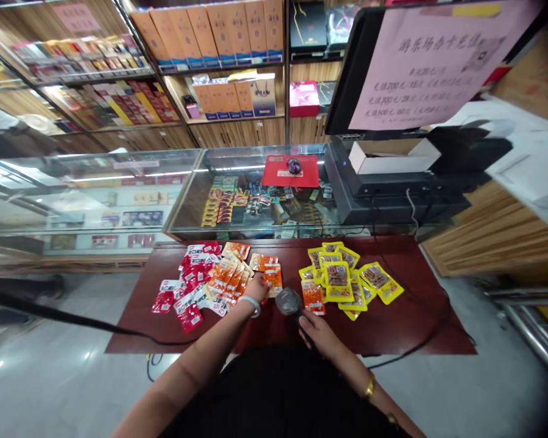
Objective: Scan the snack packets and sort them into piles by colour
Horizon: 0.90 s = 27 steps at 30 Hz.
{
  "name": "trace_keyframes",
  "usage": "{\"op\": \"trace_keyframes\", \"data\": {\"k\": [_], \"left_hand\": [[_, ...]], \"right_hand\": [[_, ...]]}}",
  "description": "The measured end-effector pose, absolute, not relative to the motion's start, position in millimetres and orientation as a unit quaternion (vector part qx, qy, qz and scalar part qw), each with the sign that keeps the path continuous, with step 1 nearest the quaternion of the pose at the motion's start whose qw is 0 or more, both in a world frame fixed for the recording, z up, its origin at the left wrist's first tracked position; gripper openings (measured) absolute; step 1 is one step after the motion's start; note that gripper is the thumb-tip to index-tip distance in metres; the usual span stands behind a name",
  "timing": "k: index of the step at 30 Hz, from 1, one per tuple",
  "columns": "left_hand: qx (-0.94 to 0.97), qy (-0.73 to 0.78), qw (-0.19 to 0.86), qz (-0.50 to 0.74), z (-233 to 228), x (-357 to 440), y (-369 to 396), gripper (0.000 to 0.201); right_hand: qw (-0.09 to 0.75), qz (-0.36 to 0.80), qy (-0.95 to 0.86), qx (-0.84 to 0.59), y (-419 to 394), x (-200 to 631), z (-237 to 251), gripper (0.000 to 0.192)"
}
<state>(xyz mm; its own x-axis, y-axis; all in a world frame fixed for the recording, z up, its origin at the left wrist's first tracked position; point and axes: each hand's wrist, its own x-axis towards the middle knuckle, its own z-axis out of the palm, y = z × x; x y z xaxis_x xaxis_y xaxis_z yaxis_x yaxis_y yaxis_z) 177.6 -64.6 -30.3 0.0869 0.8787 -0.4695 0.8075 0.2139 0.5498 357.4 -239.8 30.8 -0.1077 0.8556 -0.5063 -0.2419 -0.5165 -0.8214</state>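
Observation:
My left hand [256, 288] is closed at the edge of an orange snack packet [274, 275], its fingertips partly hidden. My right hand [318, 331] grips the dark handle of what looks like a handheld barcode scanner [288, 301], whose rounded grey head points toward that packet. Beside my left hand lies an overlapping heap of orange packets [228, 274], with red-and-white packets [190, 313] spread further left. Right of the scanner, a single orange packet [313, 297] touches a pile of yellow packets with clear windows [338, 281].
The dark red table [141, 304] stands against a glass display counter [246, 167]. On the counter are a red mat [274, 173] with a mouse [294, 165] and a dark cash-register unit [360, 201]. A black cable [415, 350] crosses the table's right side. Shelves of boxes [210, 36] stand behind.

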Motion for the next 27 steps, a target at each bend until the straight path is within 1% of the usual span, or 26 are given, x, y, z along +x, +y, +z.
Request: {"op": "trace_keyframes", "data": {"k": [2,5,6,7,8,10,12,14,17,19,22,25,27], "left_hand": [[0.636,0.688,0.347,0.038,-15,167,-59,0.029],[0.687,0.695,0.195,0.085,7,164,-53,0.040],[0.710,0.680,0.153,0.097,12,168,-53,0.042],[0.736,0.657,0.133,0.097,15,176,-54,0.043],[0.762,0.626,0.140,0.084,16,187,-56,0.041],[0.809,0.552,0.199,0.033,12,215,-64,0.036],[0.839,0.483,0.251,-0.024,3,246,-75,0.038],[0.850,0.453,0.260,-0.070,-6,273,-87,0.053],[0.852,0.457,0.229,-0.112,-15,299,-102,0.076],[0.850,0.467,0.211,-0.124,-19,306,-110,0.079],[0.841,0.479,0.218,-0.121,-22,305,-118,0.068],[0.814,0.488,0.298,-0.107,-28,296,-125,0.046],[0.779,0.504,0.362,-0.086,-34,287,-127,0.037]], "right_hand": [[0.398,0.685,-0.305,-0.529,-240,358,33,0.067],[0.402,0.675,-0.321,-0.529,-246,362,33,0.062],[0.407,0.671,-0.316,-0.533,-249,364,32,0.061],[0.412,0.668,-0.305,-0.539,-253,367,30,0.061],[0.417,0.664,-0.294,-0.546,-257,370,28,0.061],[0.422,0.657,-0.278,-0.560,-267,378,24,0.063],[0.425,0.640,-0.269,-0.581,-279,386,22,0.065],[0.430,0.614,-0.256,-0.610,-290,395,22,0.067],[0.440,0.585,-0.215,-0.646,-306,403,22,0.069],[0.448,0.578,-0.191,-0.655,-313,405,22,0.069],[0.450,0.576,-0.179,-0.659,-319,407,23,0.069],[0.447,0.583,-0.179,-0.654,-319,409,23,0.067],[0.448,0.591,-0.179,-0.647,-317,410,24,0.067]]}}
